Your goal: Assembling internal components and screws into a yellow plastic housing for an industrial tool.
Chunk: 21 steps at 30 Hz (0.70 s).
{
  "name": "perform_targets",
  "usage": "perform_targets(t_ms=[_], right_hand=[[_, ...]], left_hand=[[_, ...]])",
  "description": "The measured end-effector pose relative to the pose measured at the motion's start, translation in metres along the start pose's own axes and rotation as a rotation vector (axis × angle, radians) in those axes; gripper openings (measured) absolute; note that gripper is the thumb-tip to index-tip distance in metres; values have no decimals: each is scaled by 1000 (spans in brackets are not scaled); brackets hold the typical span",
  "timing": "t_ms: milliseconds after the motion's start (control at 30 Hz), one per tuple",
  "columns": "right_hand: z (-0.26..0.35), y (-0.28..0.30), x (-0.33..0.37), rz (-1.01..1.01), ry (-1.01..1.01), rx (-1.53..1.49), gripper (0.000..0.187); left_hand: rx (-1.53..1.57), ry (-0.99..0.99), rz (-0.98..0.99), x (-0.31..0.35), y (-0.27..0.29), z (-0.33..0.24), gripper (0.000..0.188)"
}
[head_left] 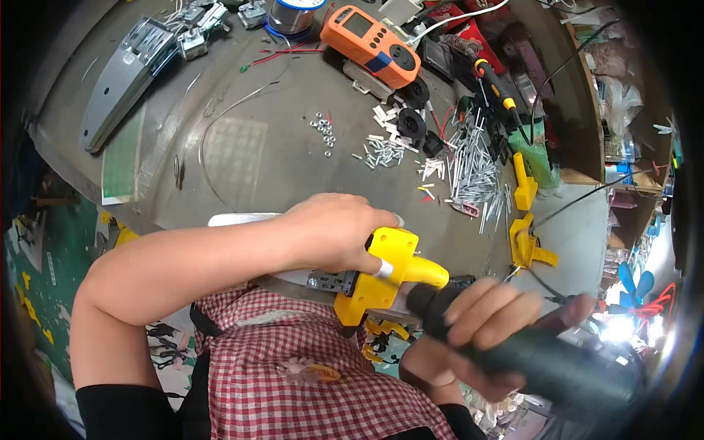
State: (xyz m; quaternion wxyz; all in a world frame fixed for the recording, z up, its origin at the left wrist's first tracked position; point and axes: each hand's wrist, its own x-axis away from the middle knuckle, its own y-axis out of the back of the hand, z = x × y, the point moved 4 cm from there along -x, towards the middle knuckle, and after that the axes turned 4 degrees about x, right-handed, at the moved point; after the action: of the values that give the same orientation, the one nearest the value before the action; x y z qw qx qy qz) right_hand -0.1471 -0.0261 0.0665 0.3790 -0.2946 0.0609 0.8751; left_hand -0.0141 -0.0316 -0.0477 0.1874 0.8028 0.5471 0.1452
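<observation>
My left hand (pixel 337 231) is closed around a yellow plastic handle (pixel 396 253), thumb and fingers on its body. The handle joins a dark metal bracket (pixel 328 281) and a pale grey body (pixel 238 218) that is mostly behind my forearm. White tape or a finger cover shows on the hand's fingertips. Wrapped around a dark, thick, cylindrical power screwdriver (pixel 543 363), my right hand (pixel 488 323) is partly blurred. The tool's black nose (pixel 425 301) points at the handle's right side; whether it touches cannot be told.
Small nuts (pixel 323 133), short screws (pixel 383 152) and a pile of long screws (pixel 477 161) lie on the bench (pixel 286 176). Behind them are an orange meter (pixel 370 45), a solder spool (pixel 293 16) and a soldering iron (pixel 497 84). A grey tapered housing (pixel 125 88) lies far left; yellow parts (pixel 522 242) sit right.
</observation>
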Motion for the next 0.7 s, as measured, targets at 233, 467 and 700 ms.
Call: perform_targets(t_ms=[233, 467, 700], right_hand=[[-48, -3, -21, -135, -52, 276, 52], [-56, 6, -32, 93, -70, 168, 19], [-43, 9, -24, 147, 36, 256, 45]], left_hand=[[28, 34, 48, -1, 5, 8, 57], [2, 109, 47, -4, 3, 4, 52], [-53, 127, 16, -2, 4, 0, 51]])
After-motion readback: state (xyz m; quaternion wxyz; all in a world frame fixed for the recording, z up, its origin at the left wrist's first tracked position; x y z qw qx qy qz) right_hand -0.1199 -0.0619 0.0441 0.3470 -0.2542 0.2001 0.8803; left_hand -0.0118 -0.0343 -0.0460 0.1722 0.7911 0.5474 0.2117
